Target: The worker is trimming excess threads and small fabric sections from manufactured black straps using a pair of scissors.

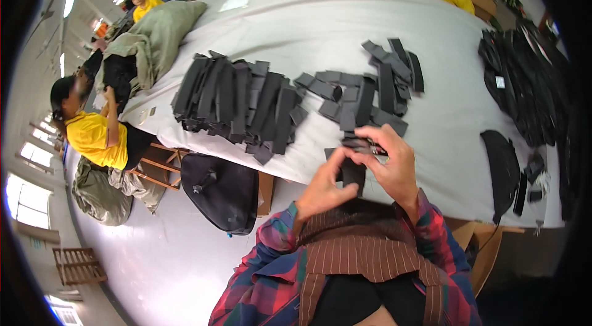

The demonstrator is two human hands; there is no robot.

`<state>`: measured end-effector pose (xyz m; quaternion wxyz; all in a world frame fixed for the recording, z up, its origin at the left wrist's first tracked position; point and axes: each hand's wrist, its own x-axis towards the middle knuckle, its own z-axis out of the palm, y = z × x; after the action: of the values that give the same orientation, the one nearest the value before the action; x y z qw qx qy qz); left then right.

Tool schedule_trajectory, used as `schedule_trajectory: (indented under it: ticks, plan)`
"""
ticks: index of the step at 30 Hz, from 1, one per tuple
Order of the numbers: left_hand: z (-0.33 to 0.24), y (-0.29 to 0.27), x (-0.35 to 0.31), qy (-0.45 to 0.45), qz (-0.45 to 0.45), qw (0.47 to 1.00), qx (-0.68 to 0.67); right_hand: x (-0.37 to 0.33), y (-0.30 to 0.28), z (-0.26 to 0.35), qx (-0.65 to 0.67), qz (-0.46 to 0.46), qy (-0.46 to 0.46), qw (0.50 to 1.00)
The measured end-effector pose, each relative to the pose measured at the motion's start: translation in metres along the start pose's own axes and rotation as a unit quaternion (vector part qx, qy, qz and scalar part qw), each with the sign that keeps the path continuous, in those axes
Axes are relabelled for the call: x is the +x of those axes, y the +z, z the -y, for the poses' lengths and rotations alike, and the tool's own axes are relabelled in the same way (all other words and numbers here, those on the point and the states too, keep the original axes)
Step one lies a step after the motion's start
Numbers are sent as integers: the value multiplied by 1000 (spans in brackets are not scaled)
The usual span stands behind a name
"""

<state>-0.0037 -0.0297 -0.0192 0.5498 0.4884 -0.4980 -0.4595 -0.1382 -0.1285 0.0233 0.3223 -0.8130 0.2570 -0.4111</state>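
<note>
At the table's near edge my left hand (325, 185) and my right hand (394, 162) meet with their fingertips close together. Between them is a black fabric strip (353, 177), hanging down toward my apron. Both hands pinch its upper part, where the fingers hide some of it and the detail is blurred. Just beyond my hands lies a loose group of similar dark strips (386, 88), some crossing one another. To the left of that group a thick row of stacked dark strips (225, 98) lies side by side.
A white-covered table (444, 116) stretches away from me. Black bags (515, 85) and a black pouch (499, 172) lie on its right. A person in yellow (95, 135) works at the left near a grey-green sack (157, 39). A large black case (219, 190) stands below the table's left edge.
</note>
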Motion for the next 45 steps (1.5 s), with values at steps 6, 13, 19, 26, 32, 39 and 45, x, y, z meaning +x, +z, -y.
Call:
schedule_trajectory:
  ticks: [6, 13, 19, 26, 32, 39, 45]
  plan:
    - [-11, 7, -3, 80, 15, 989, 125, -3, -4, -1, 84, -42, -15, 995]
    - [-21, 15, -6, 131, -63, 989, 28, 0, -18, 19, 152, -91, 23, 984]
    - [-19, 12, 9, -19, -15, 996, -82, 8, -16, 16, 88, -70, 19, 993]
    - [-17, -3, 16, -18, -172, 969, -175, -4, 7, 4, -81, 4, -192, 978]
    - [-6, -5, 16, -28, -175, 972, -156, -6, 10, -17, -13, -15, -132, 991]
    - [-16, 1, 13, -81, -195, 960, -186, 6, -27, -4, -26, 26, -52, 998]
    - [-15, -2, 13, -71, -200, 962, -175, 6, -39, -13, -157, 8, -113, 981]
